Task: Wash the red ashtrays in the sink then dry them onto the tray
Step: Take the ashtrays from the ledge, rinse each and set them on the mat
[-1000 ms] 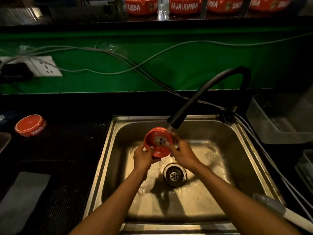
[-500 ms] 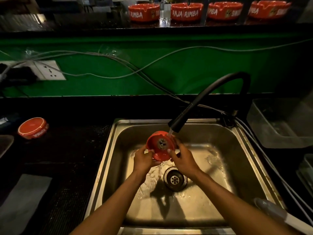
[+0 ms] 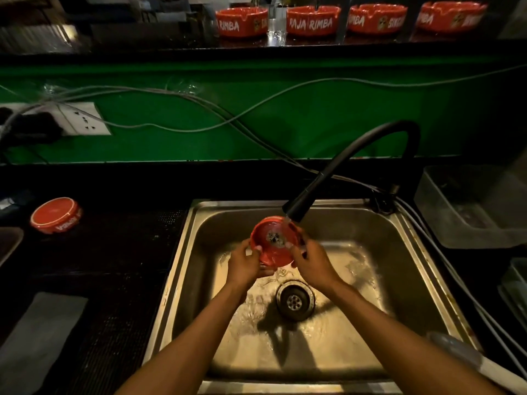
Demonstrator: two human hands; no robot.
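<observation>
Red round ashtray, glossy and shallow, is tilted so its open bowl faces you and slightly up, held over the far middle of the steel sink right under the black curved hose faucet, whose thin stream lands on its far rim. Being round, it has no long axis; a pale emblem marks the bowl's centre. Your left hand grips its left edge with the thumb hooked over the rim, and your right hand grips the right edge with fingers curled behind it. The two hands are apart, the ashtray between them.

Below them the wet basin floor lies open around the round metal drain, with the sink walls well apart on every side. On the dark counter to the far left, a second red ashtray rests upside down, and a grey cloth lies flat at the near left. Four more red ashtrays with white lettering stand in a row on the far shelf above the green wall.
</observation>
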